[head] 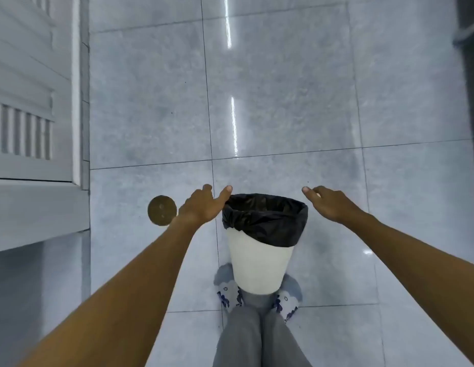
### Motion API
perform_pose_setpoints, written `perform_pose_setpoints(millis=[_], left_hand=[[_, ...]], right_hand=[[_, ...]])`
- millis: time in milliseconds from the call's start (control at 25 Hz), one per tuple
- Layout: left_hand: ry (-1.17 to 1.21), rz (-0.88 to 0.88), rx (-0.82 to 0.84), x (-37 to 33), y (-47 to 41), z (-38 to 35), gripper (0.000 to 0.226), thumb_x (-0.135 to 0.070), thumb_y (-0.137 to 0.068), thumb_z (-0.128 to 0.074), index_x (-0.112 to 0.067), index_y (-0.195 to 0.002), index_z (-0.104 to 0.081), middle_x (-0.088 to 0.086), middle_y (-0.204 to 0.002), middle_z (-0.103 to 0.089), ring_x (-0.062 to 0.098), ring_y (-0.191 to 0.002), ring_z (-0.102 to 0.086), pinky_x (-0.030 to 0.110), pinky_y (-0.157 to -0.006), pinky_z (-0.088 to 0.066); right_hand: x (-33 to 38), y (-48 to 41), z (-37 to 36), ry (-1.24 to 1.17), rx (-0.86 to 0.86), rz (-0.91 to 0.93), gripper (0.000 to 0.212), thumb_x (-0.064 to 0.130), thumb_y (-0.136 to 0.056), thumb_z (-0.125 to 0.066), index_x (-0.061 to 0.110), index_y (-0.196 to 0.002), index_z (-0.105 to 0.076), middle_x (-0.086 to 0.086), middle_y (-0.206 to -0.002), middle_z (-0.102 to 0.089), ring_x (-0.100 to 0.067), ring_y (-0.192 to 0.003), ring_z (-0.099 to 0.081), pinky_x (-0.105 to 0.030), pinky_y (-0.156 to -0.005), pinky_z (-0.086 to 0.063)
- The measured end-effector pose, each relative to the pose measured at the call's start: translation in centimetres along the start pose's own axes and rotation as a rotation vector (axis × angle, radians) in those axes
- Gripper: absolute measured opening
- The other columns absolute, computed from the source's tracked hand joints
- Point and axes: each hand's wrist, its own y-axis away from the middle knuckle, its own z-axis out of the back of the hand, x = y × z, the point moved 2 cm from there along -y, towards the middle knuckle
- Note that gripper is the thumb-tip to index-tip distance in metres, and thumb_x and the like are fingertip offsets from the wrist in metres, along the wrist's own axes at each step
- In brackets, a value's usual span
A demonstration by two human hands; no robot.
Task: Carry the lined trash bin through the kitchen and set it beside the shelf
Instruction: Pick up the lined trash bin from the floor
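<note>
Readable text: I can make out none anywhere in my view.
Trash bin (259,263): its white wall is plain, and I see no label or brand.
Black liner (265,223): I find no print on it.
Slippers (229,294): dark blue pattern only, no letters I can read.
Floor drain cover (162,210): surface marks too blurred for me to read.
</note>
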Motion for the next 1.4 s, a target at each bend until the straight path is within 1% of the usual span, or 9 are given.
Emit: perform_pose_setpoints(millis=[160,280,400,560,640,760,1000,1120,1400], left_hand=[[0.188,0.086,-0.069,3.3,-5.8,-4.6,0.093,-0.078,-0.092,-0.032,-0.01,-0.156,-0.032,0.015,-0.157,-0.043,0.036,-0.14,-0.044,0.048,-0.11,-0.04],[0.292,0.133,-0.046,4.1,-10.7,-6.2,0.089,-0.077,-0.091,-0.035,-0.01,-0.15,-0.04,0.014,-0.143,-0.054,0.035,-0.116,-0.061,0.041,-0.083,-0.054],[0.355,0.192,0.092,3.7,-14.7,-7.7,0.064,-0.063,-0.095,-0.048,-0.005,-0.12,-0.06,0.015,-0.115,-0.065,0.027,-0.086,-0.063,0.035,-0.065,-0.051],[0.205,0.18,0.089,3.6,-16.4,-9.4,0.026,-0.022,-0.098,-0.053,-0.006,-0.078,-0.051,0.013,-0.076,-0.052,0.023,-0.062,-0.049,0.026,-0.046,-0.04],[0.166,0.192,0.072,4.2,-15.8,-9.0,0.014,-0.005,-0.094,-0.045,0.0,-0.084,-0.054,0.013,-0.075,-0.049,0.023,-0.058,-0.046,0.023,-0.04,-0.036],[0.168,0.122,0.048,5.2,-13.1,-7.5,0.027,0.0,-0.094,-0.041,0.002,-0.109,-0.064,0.018,-0.087,-0.06,0.028,-0.062,-0.053,0.026,-0.041,-0.04],[0.206,0.001,-0.155,3.3,-3.3,1.9,0.036,0.001,-0.091,-0.041,-0.009,-0.113,-0.069,0.018,-0.099,-0.068,0.034,-0.075,-0.062,0.032,-0.047,-0.049],[0.188,-0.07,-0.229,0.1,4.1,9.6,0.034,-0.001,-0.09,-0.044,-0.009,-0.112,-0.069,0.02,-0.109,-0.07,0.033,-0.085,-0.061,0.033,-0.061,-0.048],[0.242,-0.169,-0.33,-9.6,25.5,29.9,0.04,0.001,-0.088,-0.037,-0.006,-0.111,-0.069,0.019,-0.097,-0.067,0.038,-0.073,-0.062,0.038,-0.052,-0.057]], right_hand=[[-1.5,-6.3,-3.0,0.083,0.03,-0.074,0.078,0.07,-0.095,-0.033,0.013,-0.148,-0.043,-0.016,-0.147,-0.049,-0.039,-0.125,-0.054,-0.047,-0.089,-0.053],[-2.2,-10.3,-4.7,0.041,0.106,-0.166,0.065,0.062,-0.096,-0.045,0.007,-0.132,-0.051,-0.017,-0.127,-0.057,-0.035,-0.09,-0.07,-0.039,-0.058,-0.06],[-2.1,-13.0,-6.7,0.083,0.17,-0.222,0.038,0.041,-0.097,-0.056,0.003,-0.093,-0.058,-0.017,-0.097,-0.063,-0.032,-0.071,-0.071,-0.035,-0.055,-0.061],[-2.1,-14.5,-9.1,0.253,0.15,-0.22,0.014,0.006,-0.092,-0.049,0.003,-0.079,-0.052,-0.015,-0.083,-0.055,-0.028,-0.065,-0.059,-0.031,-0.053,-0.049],[-2.1,-14.4,-9.4,0.21,0.129,-0.214,0.012,0.002,-0.09,-0.045,0.002,-0.082,-0.054,-0.014,-0.082,-0.053,-0.025,-0.063,-0.054,-0.031,-0.054,-0.045],[-0.7,-12.1,-8.8,0.18,0.025,-0.172,0.021,0.0,-0.088,-0.046,0.002,-0.102,-0.061,-0.015,-0.09,-0.057,-0.029,-0.071,-0.059,-0.033,-0.057,-0.052],[6.4,-2.7,-2.0,0.106,-0.206,0.002,0.035,0.006,-0.091,-0.046,0.006,-0.121,-0.063,-0.022,-0.115,-0.062,-0.037,-0.084,-0.062,-0.044,-0.076,-0.059],[11.0,5.6,4.2,0.073,-0.294,0.058,0.037,0.008,-0.09,-0.046,0.009,-0.122,-0.064,-0.022,-0.12,-0.061,-0.041,-0.097,-0.064,-0.047,-0.082,-0.059],[23.5,28.2,22.6,0.056,-0.428,0.152,0.035,0.007,-0.088,-0.046,0.006,-0.116,-0.067,-0.024,-0.117,-0.063,-0.043,-0.096,-0.066,-0.045,-0.08,-0.059]])
